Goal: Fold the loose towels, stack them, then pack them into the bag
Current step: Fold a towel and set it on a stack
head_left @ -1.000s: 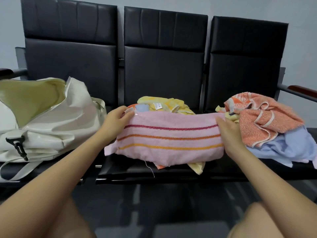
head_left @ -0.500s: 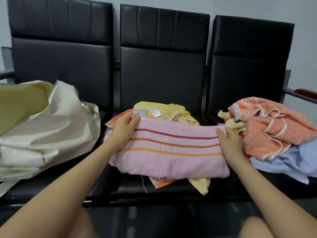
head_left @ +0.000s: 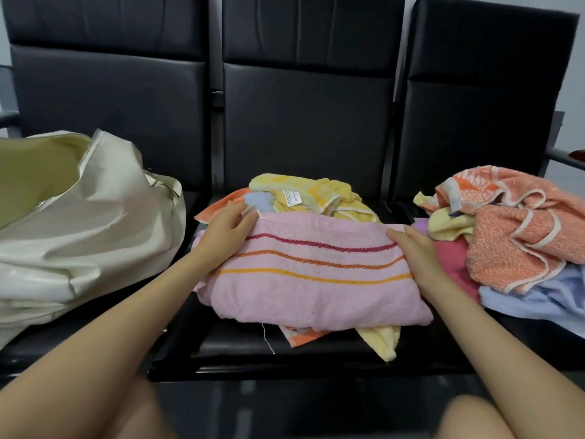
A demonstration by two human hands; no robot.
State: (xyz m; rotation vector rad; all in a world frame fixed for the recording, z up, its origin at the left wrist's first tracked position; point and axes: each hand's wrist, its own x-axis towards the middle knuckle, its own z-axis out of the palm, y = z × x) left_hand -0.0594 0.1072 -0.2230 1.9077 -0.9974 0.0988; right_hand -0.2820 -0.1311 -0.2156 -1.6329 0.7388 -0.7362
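A folded pink towel with red, orange and yellow stripes lies on top of a small stack on the middle seat. My left hand holds its far left corner, fingers curled over the edge. My right hand rests on its right end, fingers over the far edge. Yellow towel and orange towel edges stick out under and behind the pink one. An open cream bag sits on the left seat. A loose heap of towels lies on the right seat, with an orange towel on top and a light blue towel beneath.
Three black padded seats stand in a row with tall backs behind the towels. A dark red cloth lies between the pink towel and the heap. An armrest juts out at the far right. My knees show at the bottom edge.
The view has come closer to the seats. The pink towel has settled lower onto the stack, and my right hand has slid inward along its right end.
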